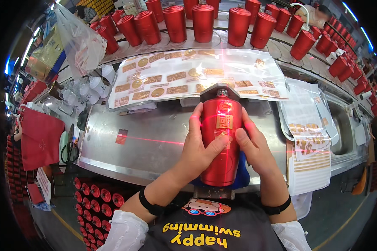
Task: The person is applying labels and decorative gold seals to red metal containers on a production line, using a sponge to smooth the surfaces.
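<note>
A glossy red bottle (217, 169) with gold characters on its front stands almost upright in the middle, its clear-topped neck away from me. My left hand (199, 144) is wrapped round its left side, thumb lying on the front near the gold marks. Along the right side my right hand (255, 144) grips it, thumb bent towards the front. Red laser lines cross the bottle and the metal bench (155, 129). Behind the neck is a dark angled plate (205, 95), and blue material (241, 178) shows beside the base. Both palms are hidden against the bottle.
Sheets of gold stickers (171, 75) lie across the bench's far side. More sticker sheets (308, 134) hang at the right, near a sink (343, 125). Red bottles (174, 25) line the conveyor beyond. Scissors (70, 148) are at the left; crated red bottles (95, 205) stand below.
</note>
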Motion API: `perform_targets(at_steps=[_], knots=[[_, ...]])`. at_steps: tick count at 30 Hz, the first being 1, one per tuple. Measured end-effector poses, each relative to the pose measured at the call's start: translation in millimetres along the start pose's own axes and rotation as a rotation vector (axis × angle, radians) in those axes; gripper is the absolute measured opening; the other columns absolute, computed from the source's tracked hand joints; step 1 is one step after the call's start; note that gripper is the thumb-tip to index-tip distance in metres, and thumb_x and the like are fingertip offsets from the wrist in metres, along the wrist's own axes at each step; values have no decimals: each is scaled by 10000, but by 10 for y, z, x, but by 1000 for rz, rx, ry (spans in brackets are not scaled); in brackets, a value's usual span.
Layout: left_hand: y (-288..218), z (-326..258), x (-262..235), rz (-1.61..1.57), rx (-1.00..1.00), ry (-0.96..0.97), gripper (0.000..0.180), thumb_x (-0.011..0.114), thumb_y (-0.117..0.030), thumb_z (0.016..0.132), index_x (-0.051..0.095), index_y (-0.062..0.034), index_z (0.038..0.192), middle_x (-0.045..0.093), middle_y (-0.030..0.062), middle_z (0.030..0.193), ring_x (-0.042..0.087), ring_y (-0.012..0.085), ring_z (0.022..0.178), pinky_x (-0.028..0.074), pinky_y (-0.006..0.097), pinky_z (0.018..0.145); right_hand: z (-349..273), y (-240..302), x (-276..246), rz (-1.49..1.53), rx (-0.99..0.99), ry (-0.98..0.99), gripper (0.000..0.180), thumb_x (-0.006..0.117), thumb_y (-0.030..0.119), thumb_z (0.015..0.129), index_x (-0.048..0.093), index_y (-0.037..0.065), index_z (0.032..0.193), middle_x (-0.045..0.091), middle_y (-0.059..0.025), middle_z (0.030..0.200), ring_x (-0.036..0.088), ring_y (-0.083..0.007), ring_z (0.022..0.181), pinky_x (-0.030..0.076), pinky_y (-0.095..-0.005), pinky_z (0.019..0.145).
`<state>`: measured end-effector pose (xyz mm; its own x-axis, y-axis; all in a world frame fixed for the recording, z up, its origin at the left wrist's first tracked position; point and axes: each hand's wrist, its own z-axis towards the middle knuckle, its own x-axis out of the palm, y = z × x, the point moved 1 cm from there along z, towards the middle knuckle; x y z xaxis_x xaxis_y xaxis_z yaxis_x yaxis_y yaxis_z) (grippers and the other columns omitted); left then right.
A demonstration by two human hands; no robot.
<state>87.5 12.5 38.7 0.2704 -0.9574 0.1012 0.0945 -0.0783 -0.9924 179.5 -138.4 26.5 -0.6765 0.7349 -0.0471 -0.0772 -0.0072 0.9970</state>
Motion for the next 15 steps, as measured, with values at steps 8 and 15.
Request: perform_targets(at_steps=[8, 15], knots=[[67, -17, -26, -113, 76, 12, 856, 634, -240, 949, 64, 67, 1509, 327, 205, 1478, 393, 235, 1334, 339, 358, 1102, -12, -72, 44, -42, -133, -12, 842, 598, 391, 973, 166, -99, 1504, 414, -256, 1466, 417, -265, 1353, 324, -340, 1108], [95, -17, -44, -186, 53, 33, 859, 612, -222, 961, 25, 57, 1522, 273, 191, 1510, 343, 228, 1366, 309, 346, 1119, 2, -69, 0, 70, -32, 16, 856, 610, 391, 966, 160, -100, 1504, 390, -251, 1485, 404, -256, 1363, 321, -342, 1113]])
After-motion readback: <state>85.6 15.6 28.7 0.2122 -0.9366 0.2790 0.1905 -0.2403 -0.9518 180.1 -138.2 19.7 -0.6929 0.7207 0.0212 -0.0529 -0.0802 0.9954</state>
